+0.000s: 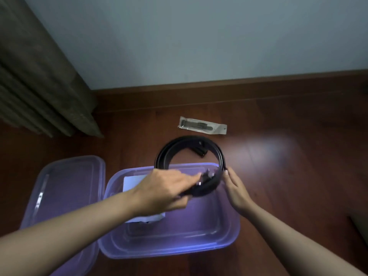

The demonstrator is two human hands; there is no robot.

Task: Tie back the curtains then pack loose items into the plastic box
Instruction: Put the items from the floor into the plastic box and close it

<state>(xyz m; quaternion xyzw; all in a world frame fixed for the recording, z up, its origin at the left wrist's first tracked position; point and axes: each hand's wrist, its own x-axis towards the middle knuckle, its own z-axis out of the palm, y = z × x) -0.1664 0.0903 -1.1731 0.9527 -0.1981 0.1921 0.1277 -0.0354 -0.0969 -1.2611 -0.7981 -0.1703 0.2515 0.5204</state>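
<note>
Left hand grips the coiled black belt over the plastic box, right hand open against it; no legible writing.

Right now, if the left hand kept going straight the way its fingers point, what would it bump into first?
The left hand already grips the coiled black belt and points right, toward the right hand. It would probably meet that hand first, though depth is hard to judge.
</note>
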